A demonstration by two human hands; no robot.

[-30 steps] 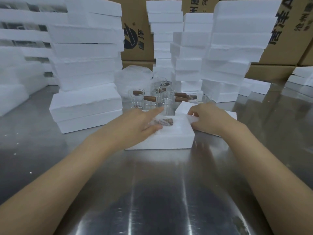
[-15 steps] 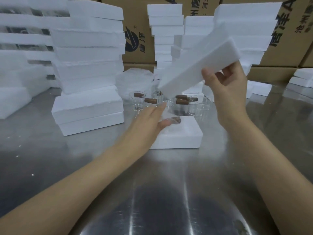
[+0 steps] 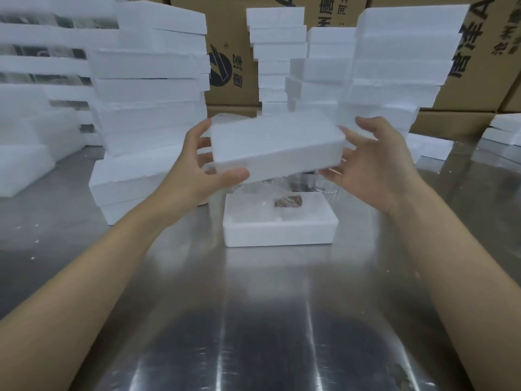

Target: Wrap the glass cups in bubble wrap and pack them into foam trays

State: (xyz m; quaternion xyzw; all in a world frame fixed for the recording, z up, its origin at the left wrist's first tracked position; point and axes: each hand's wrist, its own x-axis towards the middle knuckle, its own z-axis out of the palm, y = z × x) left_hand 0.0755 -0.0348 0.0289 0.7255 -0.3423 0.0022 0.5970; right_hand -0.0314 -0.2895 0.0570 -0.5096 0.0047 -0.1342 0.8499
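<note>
Above the open foam tray (image 3: 279, 230) on the table (image 3: 253, 320), both hands hold a foam lid (image 3: 276, 148): left hand (image 3: 203, 170) fingers and right hand (image 3: 372, 165) fingers grip its ends. A wrapped glass cup (image 3: 284, 203) lies inside the tray.

I hold a white foam lid (image 3: 277, 146) at mid-frame, my left hand (image 3: 197, 172) and right hand (image 3: 372, 167) gripping its ends. Below it sits the open foam tray (image 3: 279, 232) on the steel table (image 3: 253, 320), a bubble-wrapped cup (image 3: 282, 203) inside.
</note>
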